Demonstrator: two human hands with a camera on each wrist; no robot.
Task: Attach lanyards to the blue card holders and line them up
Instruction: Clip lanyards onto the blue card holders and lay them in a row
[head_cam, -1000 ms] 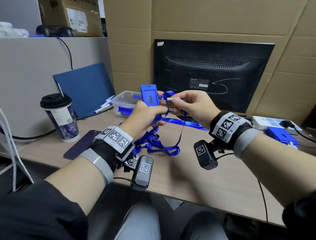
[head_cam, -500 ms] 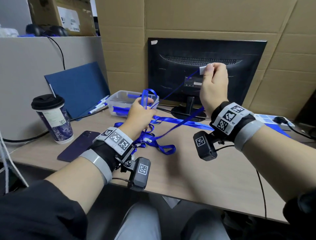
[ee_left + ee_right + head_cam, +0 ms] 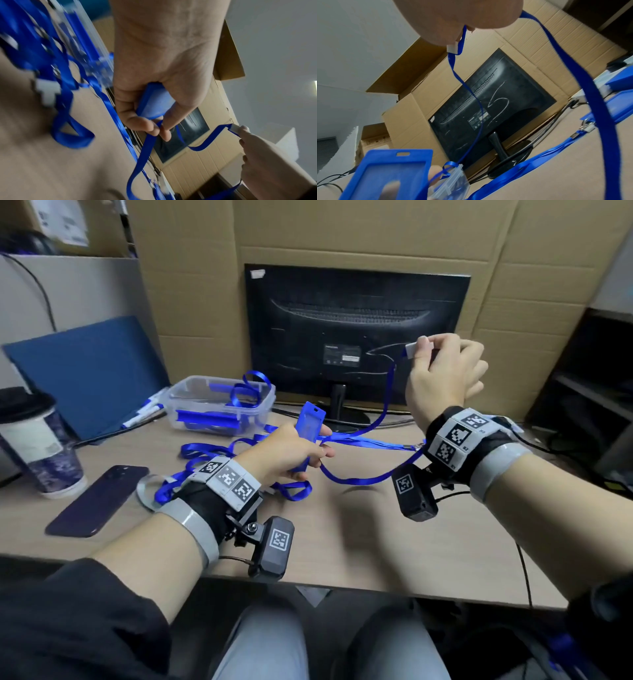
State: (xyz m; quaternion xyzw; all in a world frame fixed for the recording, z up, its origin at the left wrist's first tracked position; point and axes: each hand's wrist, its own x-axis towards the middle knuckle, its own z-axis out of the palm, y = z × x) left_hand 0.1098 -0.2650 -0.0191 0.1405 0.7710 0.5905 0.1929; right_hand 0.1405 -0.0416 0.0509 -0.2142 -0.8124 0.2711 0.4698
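My left hand (image 3: 320,448) grips a blue card holder (image 3: 308,424) upright above the desk's middle; the left wrist view shows the holder (image 3: 152,105) in the curled fingers. A blue lanyard (image 3: 387,402) runs from beside those fingers up to my right hand (image 3: 424,348). That hand is raised in front of the monitor's right side and pinches the lanyard's white end tab (image 3: 412,350). A second stretch of the strap sags below toward my right wrist. From the right wrist, the tab (image 3: 453,48) and strap (image 3: 597,102) hang over the holder (image 3: 390,173).
A clear plastic box (image 3: 191,393) holding more lanyards stands behind the left hand, with loose lanyards (image 3: 205,448) piled before it. A coffee cup (image 3: 37,446), a phone (image 3: 99,498) and a blue folder (image 3: 85,371) lie left. The monitor (image 3: 356,330) stands behind. More blue holders (image 3: 623,79) lie far right.
My right hand has drawn the lanyard's white end away from the holder, first up, then out to the right. The left hand has stayed near the desk's middle, holding the card holder.
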